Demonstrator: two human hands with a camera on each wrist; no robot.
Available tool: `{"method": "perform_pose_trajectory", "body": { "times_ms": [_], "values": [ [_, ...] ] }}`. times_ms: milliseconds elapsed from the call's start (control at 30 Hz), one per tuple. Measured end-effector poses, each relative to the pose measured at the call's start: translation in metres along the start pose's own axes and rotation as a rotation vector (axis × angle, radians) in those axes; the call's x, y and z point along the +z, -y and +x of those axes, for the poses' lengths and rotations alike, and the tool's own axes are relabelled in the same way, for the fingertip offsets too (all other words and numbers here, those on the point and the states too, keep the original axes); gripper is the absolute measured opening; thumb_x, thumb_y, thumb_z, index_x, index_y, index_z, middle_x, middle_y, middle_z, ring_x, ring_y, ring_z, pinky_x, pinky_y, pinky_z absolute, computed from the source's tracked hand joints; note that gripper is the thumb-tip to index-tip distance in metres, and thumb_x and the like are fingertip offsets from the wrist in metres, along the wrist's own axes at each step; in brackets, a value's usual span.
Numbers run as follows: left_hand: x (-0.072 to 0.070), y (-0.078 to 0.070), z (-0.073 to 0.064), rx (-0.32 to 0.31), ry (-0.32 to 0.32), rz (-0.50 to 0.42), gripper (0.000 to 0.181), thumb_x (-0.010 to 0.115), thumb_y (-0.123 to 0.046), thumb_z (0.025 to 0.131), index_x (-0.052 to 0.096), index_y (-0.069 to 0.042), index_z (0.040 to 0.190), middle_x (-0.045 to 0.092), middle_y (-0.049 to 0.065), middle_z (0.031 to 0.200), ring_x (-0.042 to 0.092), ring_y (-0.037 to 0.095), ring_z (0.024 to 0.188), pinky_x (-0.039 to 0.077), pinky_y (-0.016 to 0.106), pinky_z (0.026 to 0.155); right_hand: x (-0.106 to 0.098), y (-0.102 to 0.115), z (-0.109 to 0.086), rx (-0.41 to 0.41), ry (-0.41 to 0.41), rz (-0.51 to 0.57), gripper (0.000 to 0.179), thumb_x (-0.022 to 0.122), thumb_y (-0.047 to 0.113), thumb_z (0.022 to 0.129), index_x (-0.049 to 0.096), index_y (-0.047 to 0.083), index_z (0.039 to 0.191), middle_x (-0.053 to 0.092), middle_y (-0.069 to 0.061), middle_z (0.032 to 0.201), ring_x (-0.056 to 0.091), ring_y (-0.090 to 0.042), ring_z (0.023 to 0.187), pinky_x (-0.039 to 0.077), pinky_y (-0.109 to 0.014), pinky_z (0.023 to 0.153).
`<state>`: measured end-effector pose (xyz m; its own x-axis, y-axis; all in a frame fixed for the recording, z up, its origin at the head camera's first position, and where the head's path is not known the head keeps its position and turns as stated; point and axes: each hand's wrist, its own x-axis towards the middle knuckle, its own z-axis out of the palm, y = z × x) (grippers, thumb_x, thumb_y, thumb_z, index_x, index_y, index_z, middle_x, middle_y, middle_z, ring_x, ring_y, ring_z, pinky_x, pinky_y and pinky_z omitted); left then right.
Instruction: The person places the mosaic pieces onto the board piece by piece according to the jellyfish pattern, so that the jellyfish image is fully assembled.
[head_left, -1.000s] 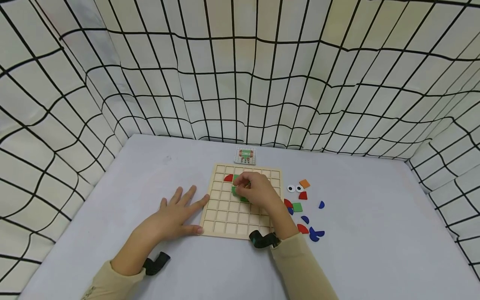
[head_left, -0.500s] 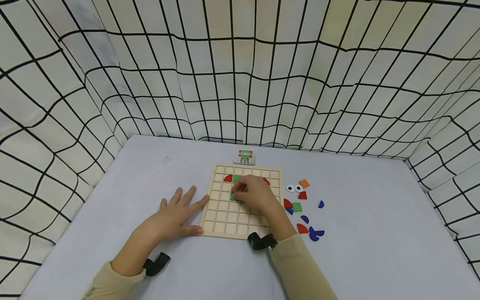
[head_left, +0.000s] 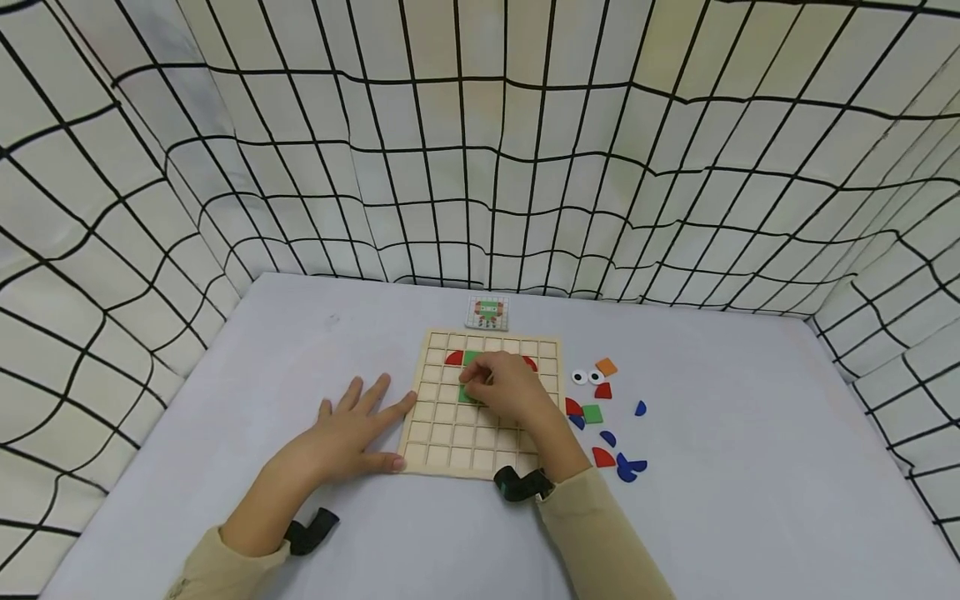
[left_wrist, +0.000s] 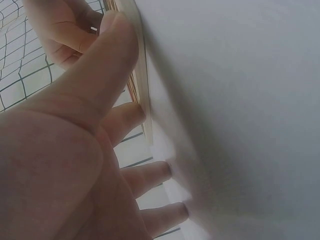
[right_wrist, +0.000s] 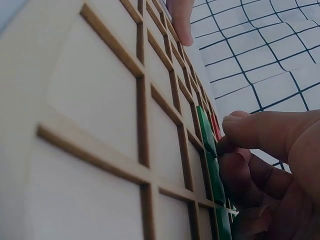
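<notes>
My left hand (head_left: 345,437) lies with spread fingers on the cloth; its thumb and index fingertip touch the left edge of the wooden grid board (head_left: 442,433). The left wrist view shows that thumb (left_wrist: 110,55) against the board's side. Over the upper part of the board, my right hand (head_left: 510,383) has curled fingers, thumb and index tips together. In the right wrist view these tips are beside several green square tiles (right_wrist: 215,175) in the grid; whether a piece is between them is hidden. A red quarter-circle (head_left: 454,358) sits in an upper cell, another (head_left: 530,363) right of the hand.
Right of the board lie loose pieces: a green square (head_left: 592,414), an orange square (head_left: 607,367), red quarter-circles (head_left: 603,457), blue half-circles (head_left: 607,438) and two eye discs (head_left: 580,377). A picture card (head_left: 487,312) lies behind the board. Black netting (head_left: 480,150) hangs around the table.
My right hand has shifted slightly left and down over the board, baring the right red quarter-circle and more of the upper green tile. Since half a second ago it hardly moves. The left hand stays put.
</notes>
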<state>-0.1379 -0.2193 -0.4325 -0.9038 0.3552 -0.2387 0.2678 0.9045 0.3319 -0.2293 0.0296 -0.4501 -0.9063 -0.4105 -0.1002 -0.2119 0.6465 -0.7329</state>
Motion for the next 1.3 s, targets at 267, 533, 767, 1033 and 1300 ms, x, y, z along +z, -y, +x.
{"method": "perform_pose_trajectory", "body": {
  "times_ms": [267, 533, 767, 1033, 1300],
  "values": [
    [0.003, 0.002, -0.002, -0.002, 0.000, -0.005, 0.086, 0.070, -0.054, 0.085, 0.034, -0.025, 0.157, 0.017, 0.025, 0.163, 0.009, 0.058, 0.146, 0.015, 0.084, 0.100, -0.007, 0.003, -0.002, -0.071, 0.006, 0.102, 0.008, 0.070, 0.021, 0.093, 0.073, 0.018, 0.099, 0.065, 0.006, 0.088, 0.060, -0.016, 0.082, 0.051, -0.032, 0.074],
    [0.002, 0.003, -0.001, -0.007, 0.002, -0.005, 0.086, 0.071, -0.053, 0.085, 0.034, -0.025, 0.157, 0.017, 0.024, 0.164, 0.008, 0.058, 0.146, 0.014, 0.084, 0.100, -0.034, -0.006, -0.010, -0.136, -0.018, 0.158, 0.014, 0.068, 0.020, 0.094, 0.073, 0.013, 0.105, 0.066, 0.003, 0.092, 0.060, -0.019, 0.081, 0.051, -0.034, 0.071],
    [0.002, 0.002, -0.002, 0.002, -0.002, 0.013, 0.087, 0.071, -0.054, 0.084, 0.033, -0.026, 0.157, 0.017, 0.023, 0.164, 0.009, 0.057, 0.146, 0.015, 0.084, 0.100, -0.061, -0.033, -0.024, -0.100, -0.077, 0.223, 0.018, 0.066, 0.017, 0.095, 0.071, 0.008, 0.110, 0.066, -0.003, 0.097, 0.061, -0.023, 0.082, 0.053, -0.035, 0.070],
    [0.003, -0.002, -0.001, 0.021, 0.005, 0.017, 0.087, 0.069, -0.056, 0.084, 0.034, -0.023, 0.157, 0.018, 0.025, 0.163, 0.010, 0.058, 0.146, 0.017, 0.084, 0.099, -0.091, -0.061, -0.039, 0.022, -0.157, 0.153, 0.024, 0.066, 0.023, 0.096, 0.069, 0.010, 0.116, 0.069, -0.004, 0.104, 0.063, -0.026, 0.086, 0.054, -0.035, 0.066],
    [0.003, 0.001, 0.000, -0.002, 0.007, 0.022, 0.087, 0.069, -0.055, 0.085, 0.032, -0.025, 0.158, 0.016, 0.024, 0.164, 0.008, 0.057, 0.147, 0.016, 0.083, 0.101, -0.117, -0.078, -0.045, 0.105, -0.194, 0.053, 0.028, 0.064, 0.028, 0.097, 0.068, 0.012, 0.119, 0.068, -0.006, 0.108, 0.064, -0.025, 0.092, 0.053, -0.035, 0.069]
  ]
}}
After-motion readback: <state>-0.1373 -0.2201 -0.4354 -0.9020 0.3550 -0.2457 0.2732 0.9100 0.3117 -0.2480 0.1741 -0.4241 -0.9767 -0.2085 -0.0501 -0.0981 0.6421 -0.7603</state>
